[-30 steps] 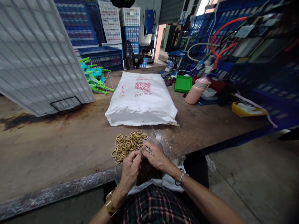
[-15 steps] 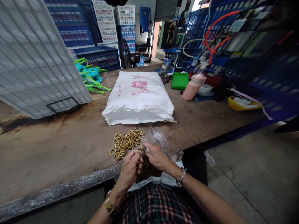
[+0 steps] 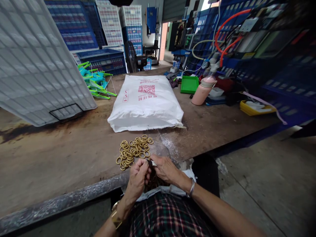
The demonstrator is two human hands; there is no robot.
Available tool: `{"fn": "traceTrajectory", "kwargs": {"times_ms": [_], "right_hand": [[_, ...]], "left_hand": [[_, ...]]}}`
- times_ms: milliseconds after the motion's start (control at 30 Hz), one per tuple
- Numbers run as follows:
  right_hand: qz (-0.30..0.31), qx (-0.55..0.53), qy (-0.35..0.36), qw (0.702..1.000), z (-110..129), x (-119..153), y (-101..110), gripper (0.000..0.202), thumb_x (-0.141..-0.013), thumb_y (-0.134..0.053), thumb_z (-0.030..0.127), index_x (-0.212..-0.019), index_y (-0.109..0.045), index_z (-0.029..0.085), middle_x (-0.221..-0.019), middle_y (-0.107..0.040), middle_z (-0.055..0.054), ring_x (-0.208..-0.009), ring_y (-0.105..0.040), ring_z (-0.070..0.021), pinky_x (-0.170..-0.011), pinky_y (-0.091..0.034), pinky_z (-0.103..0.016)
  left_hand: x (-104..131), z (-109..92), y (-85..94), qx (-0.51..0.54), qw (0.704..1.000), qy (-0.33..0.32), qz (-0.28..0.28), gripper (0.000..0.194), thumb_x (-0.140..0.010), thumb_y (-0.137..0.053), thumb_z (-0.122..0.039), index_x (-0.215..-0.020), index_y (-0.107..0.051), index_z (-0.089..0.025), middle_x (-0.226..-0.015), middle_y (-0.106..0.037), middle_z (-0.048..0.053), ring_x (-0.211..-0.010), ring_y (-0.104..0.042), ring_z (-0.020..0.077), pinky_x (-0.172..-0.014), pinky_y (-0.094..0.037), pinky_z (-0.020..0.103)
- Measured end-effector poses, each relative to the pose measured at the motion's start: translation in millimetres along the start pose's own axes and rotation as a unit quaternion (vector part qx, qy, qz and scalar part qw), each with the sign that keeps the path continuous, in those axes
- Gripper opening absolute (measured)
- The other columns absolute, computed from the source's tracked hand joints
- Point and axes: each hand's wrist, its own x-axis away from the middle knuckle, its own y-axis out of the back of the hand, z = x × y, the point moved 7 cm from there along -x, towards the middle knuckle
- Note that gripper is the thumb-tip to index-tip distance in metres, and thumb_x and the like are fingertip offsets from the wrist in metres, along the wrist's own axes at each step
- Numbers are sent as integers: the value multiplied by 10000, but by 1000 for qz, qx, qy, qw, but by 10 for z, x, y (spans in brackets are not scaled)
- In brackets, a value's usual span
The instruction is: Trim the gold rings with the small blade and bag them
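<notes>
Left hand (image 3: 138, 173): thumb and forefinger pinched on a small dark piece (image 3: 149, 162), too small to identify
Right hand (image 3: 166, 168): fingers closed round a small pale tool (image 3: 154, 163), partly hidden
Change: right hand has moved in, its fingertips now nearer the left's
Brass-coloured rings (image 3: 130, 153): loose pile on the worktable (image 3: 74, 161), just beyond the hands, before the white sack (image 3: 148, 110), unshifted

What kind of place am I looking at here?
Probably a small factory workshop: stacked blue and white plastic crates, orange air hoses over the bench, and a pile of brass-coloured metal rings by the hands.
</notes>
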Motion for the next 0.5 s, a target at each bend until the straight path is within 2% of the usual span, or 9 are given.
{"fn": "traceTrajectory", "kwargs": {"times_ms": [100,267,333,500], "right_hand": [[5,29,-26,999,-71,-12,1,262,-722,-409,98,-941,-543,145,-705,-607,-58,-583,-493,-164,-557,-276,-264],[-31,82,-104,991,-300,-92,146,244,-778,-381,106,-948,-552,145,-702,-620,-70,-587,-519,-168,-549,-268,-267],[-66,85,-112,988,-349,-158,243,218,-783,-399,111,-934,-551,155,-741,-631,-71,-626,-536,-168,-567,-280,-262],[-114,70,-134,982,-430,-432,372,168,-863,-405,210,-951,-543,171,-809,-649,-66,-694,-571,-170,-592,-293,-254]], "left_hand": [[40,-35,-13,-22,1000,-10,8,355,-735,-567,-513,-681,-488,-172,-543,-494,-54,-388,-376,41,-351,-262,151],[180,-90,-208,21,995,26,93,328,-737,-591,-484,-697,-505,-169,-544,-500,-51,-388,-395,42,-353,-280,154],[174,-79,-215,72,993,41,89,316,-732,-606,-465,-699,-490,-173,-560,-513,-50,-390,-396,40,-343,-272,147],[43,38,-87,169,981,72,54,313,-704,-653,-420,-728,-476,-164,-707,-600,-1,-449,-449,41,-336,-263,125]]}}
